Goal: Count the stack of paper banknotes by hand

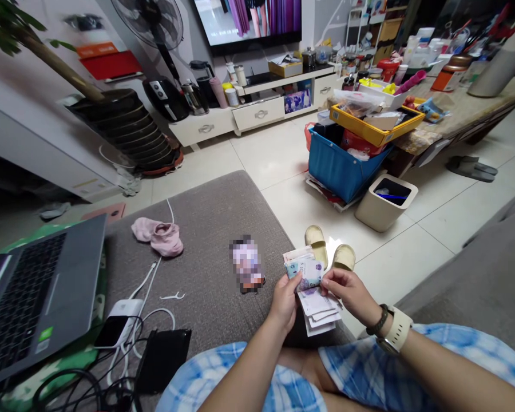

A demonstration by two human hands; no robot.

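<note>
My left hand (286,300) is closed around a fanned bundle of banknotes (304,269), its thumb lying on the top note. With fingers pinched, my right hand (342,286) grips the right edge of a bluish-purple note in that bundle. Below my hands a stack of pale purple banknotes (320,313) lies at the sofa seat's edge, in front of my crossed legs. A pixelated phone-sized item (246,266) rests on the grey seat to the left of my hands. On my right wrist are a dark bracelet and a pale-strapped watch (397,332).
On the grey seat (223,212) lie pink socks (158,236), white cables, a black pouch (163,360) and an open laptop (43,297). Beige slippers (315,240), a bin (384,209) and a blue crate (341,166) stand on the tiled floor beyond. A cluttered table is at right.
</note>
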